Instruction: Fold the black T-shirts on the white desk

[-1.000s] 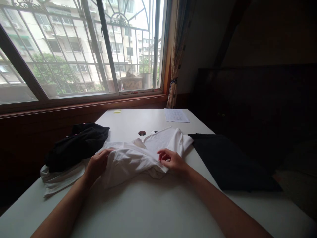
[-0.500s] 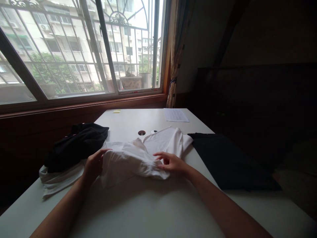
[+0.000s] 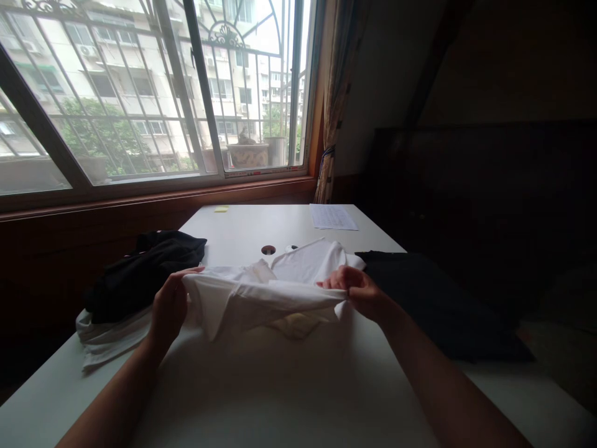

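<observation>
A white cloth garment (image 3: 275, 298), perhaps a shirt, is stretched between my two hands, its near edge lifted off the table. My left hand (image 3: 171, 305) pinches its left corner. At the other end my right hand (image 3: 357, 289) is closed on the edge, fingers curled over the fabric. The far part of the garment lies bunched on the white table (image 3: 270, 398). Beneath the raised edge a yellowish-looking fold of cloth shows in shadow; I cannot tell whether it belongs to the same garment.
Dark crumpled clothes (image 3: 144, 274) lie on a pale cloth (image 3: 112, 336) at the left edge. A flat dark garment (image 3: 433, 298) hangs over the right edge. Farther back are a printed sheet (image 3: 333, 216), yellow sticky notes (image 3: 221, 210) and a round cable hole (image 3: 268, 250).
My right hand has moved right and slightly up, closing on the garment's edge. The left hand has risen a little. The bunched near part is now pulled taut and lifted.
</observation>
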A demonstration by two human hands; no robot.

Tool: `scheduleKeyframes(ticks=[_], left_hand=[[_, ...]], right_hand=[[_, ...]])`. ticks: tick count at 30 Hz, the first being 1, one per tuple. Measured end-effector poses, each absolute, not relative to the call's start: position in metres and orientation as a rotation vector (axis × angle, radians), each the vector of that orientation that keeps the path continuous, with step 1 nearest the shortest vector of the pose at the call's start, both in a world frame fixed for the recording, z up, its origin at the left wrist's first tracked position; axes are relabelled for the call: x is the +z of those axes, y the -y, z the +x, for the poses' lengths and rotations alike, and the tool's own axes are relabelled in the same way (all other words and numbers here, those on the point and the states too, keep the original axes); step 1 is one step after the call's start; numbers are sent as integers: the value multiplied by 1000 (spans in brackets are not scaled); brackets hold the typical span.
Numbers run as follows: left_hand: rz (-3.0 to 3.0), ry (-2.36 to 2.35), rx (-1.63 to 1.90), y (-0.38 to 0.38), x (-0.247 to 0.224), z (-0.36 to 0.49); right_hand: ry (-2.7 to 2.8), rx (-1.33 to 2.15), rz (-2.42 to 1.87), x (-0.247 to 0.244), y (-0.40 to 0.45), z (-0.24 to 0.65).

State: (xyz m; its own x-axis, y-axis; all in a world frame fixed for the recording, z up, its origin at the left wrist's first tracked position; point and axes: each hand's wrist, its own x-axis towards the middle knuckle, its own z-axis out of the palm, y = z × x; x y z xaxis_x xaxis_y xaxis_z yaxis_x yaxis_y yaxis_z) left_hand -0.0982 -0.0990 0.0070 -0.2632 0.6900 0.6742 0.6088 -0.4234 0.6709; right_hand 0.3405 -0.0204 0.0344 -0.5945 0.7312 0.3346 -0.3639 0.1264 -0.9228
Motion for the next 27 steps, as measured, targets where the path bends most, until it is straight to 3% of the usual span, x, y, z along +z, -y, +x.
scheduleKeyframes(ticks=[7, 11, 13, 17, 20, 23, 27], left_hand=[[1934, -1443, 1861, 97, 8, -90], [1849, -1379, 1828, 101, 6, -95], [1725, -1374, 1757, 104, 4, -98], [1389, -1277, 1480, 107, 5, -103], [1309, -1187, 1348, 107, 12, -100], [1286, -1161, 1307, 107, 22, -97], [1353, -1189, 1384, 110, 31, -98]], right_hand=[[1610, 2297, 94, 29, 42, 325], [1791, 2602, 47, 35, 50, 316], [1864, 2387, -198, 37, 47, 316], [1994, 1459, -725, 27, 33, 314], [2188, 1001, -890, 12, 25, 310], [2337, 895, -921, 6, 27, 306], [2462, 1115, -723, 17, 38, 304]])
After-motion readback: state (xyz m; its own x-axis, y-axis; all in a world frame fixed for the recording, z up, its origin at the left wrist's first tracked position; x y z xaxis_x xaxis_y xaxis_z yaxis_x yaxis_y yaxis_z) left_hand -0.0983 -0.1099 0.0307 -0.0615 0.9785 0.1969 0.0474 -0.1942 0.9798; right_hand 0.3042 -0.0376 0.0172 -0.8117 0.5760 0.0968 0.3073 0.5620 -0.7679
